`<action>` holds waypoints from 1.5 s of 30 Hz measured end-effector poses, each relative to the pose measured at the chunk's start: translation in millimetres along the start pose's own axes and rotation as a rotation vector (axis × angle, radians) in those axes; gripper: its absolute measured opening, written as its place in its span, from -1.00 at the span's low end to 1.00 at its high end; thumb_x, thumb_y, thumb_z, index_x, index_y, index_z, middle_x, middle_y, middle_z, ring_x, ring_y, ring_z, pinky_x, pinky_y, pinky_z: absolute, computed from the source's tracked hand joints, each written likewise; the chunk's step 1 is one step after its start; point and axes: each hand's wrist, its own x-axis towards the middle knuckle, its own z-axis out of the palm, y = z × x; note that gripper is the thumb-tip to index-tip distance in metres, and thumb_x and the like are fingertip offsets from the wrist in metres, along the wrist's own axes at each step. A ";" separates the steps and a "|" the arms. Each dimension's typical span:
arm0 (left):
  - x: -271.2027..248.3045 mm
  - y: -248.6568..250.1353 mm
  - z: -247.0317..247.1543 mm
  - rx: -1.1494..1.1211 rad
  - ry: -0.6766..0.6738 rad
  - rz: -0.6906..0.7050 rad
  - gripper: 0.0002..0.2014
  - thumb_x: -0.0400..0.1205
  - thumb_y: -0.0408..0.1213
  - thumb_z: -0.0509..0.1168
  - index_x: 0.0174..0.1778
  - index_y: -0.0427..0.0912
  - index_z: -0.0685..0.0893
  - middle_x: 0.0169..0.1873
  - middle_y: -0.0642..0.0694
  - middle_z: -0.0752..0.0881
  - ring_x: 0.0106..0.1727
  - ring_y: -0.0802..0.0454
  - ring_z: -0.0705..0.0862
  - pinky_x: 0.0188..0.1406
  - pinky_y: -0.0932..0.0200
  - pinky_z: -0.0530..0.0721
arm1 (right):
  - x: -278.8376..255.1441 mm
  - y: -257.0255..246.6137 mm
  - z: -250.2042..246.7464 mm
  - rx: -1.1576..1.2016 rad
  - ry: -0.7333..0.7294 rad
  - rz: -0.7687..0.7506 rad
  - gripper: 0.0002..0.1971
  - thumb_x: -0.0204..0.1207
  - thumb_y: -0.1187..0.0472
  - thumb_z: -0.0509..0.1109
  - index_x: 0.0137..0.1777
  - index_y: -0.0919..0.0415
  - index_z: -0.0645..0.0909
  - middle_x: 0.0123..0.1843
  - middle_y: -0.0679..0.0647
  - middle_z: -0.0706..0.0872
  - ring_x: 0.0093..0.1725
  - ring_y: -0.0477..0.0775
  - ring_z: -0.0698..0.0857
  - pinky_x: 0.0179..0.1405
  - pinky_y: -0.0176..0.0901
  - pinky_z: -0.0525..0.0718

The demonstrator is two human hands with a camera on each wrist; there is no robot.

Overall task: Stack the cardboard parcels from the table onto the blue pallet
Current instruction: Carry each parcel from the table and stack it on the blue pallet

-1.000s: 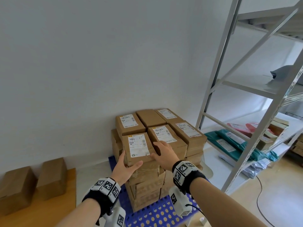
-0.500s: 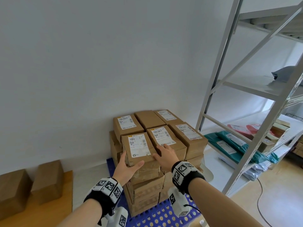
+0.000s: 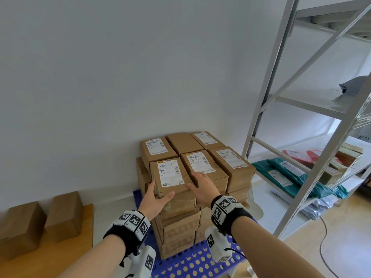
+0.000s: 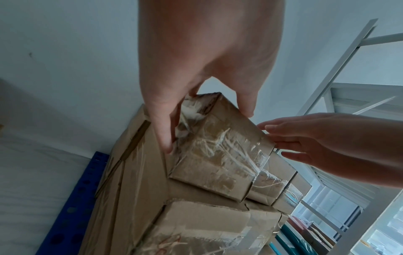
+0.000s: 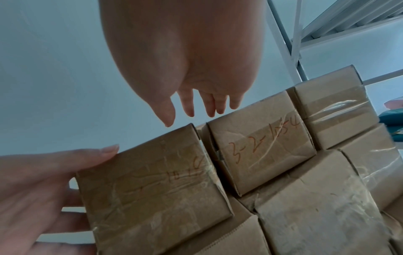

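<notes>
Centrally, lower frame: blue pallet (image 3: 186, 263), perforated, bearing stacked cardboard parcels. Top parcel (image 3: 170, 177): brown, tape-wrapped, white shipping label, front-left of stack. Left hand (image 3: 155, 199) clasps its left corner; right hand (image 3: 202, 186), fingers spread, just beside its right edge.

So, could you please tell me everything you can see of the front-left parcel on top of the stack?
The parcel is a small brown cardboard box wrapped in crinkled clear tape, with a white printed label on top and faint orange handwriting on its front end. It lies flat on the stack's top layer, on the blue pallet, beside a neighbouring parcel. The left hand holds its left side and front edge; the right hand is at its right edge.
</notes>
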 end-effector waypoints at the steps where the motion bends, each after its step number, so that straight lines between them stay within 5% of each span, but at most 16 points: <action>1: -1.8 0.7 -2.0 0.015 0.000 0.012 -0.04 0.43 0.06 0.47 0.65 0.10 0.04 0.55 -0.01 0.35 0.52 -0.10 0.39 0.45 -0.22 0.43 | -2.4 -2.1 -0.5 0.015 0.000 -0.015 -0.45 0.65 0.06 0.23 0.61 0.14 0.24 0.61 0.10 0.30 0.60 0.10 0.26 0.58 0.01 0.28; 8: -32.7 0.9 -24.0 0.097 0.017 0.058 -0.30 0.64 -0.17 0.30 0.65 -0.03 0.10 0.60 -0.10 0.26 0.58 -0.10 0.28 0.51 -0.11 0.37 | -21.3 -28.4 2.1 0.132 -0.023 -0.101 -0.46 0.66 0.12 0.23 0.61 0.11 0.20 0.57 0.08 0.36 0.49 0.08 0.42 0.41 -0.08 0.43; 14: -73.1 -16.0 -60.5 0.045 0.156 -0.039 -0.39 0.64 -0.35 0.29 0.59 -0.21 0.21 0.45 -0.37 0.46 0.46 -0.28 0.45 0.48 -0.19 0.38 | -42.2 -58.4 26.0 0.133 -0.119 -0.217 -0.50 0.66 0.14 0.23 0.58 0.12 0.24 0.47 0.11 0.47 0.42 0.10 0.51 0.31 -0.15 0.49; 20: -123.5 -44.0 -96.8 0.096 0.266 -0.096 -0.38 0.67 -0.28 0.25 0.63 -0.12 0.16 0.54 -0.20 0.36 0.53 -0.14 0.37 0.51 -0.08 0.37 | -62.0 -79.9 59.7 0.129 -0.205 -0.373 -0.47 0.66 0.16 0.23 0.61 0.12 0.23 0.57 0.10 0.38 0.55 0.09 0.37 0.49 -0.09 0.34; 28: -165.0 -74.7 -134.4 0.118 0.422 -0.198 -0.40 0.67 -0.19 0.26 0.61 0.00 0.20 0.47 -0.23 0.43 0.39 -0.15 0.51 0.34 -0.10 0.56 | -69.8 -102.8 106.1 0.117 -0.323 -0.404 -0.48 0.66 0.19 0.23 0.59 0.19 0.24 0.55 0.19 0.41 0.50 0.18 0.42 0.41 -0.10 0.39; 36: -156.2 -118.3 -185.8 0.111 0.489 -0.299 -0.42 0.66 -0.26 0.27 0.60 -0.01 0.24 0.45 -0.19 0.48 0.41 -0.14 0.51 0.38 -0.18 0.52 | -52.2 -138.5 179.6 0.169 -0.403 -0.371 -0.46 0.66 0.18 0.25 0.60 0.19 0.22 0.56 0.15 0.40 0.53 0.12 0.40 0.44 -0.11 0.36; 45: -94.7 -165.4 -271.2 0.237 0.420 -0.345 -0.48 0.67 -0.28 0.22 0.57 -0.07 0.30 0.36 -0.14 0.58 0.28 -0.16 0.60 0.19 -0.08 0.59 | 0.8 -191.3 270.2 0.188 -0.454 -0.244 -0.44 0.65 0.18 0.25 0.61 0.20 0.20 0.58 0.16 0.38 0.55 0.13 0.38 0.50 -0.01 0.37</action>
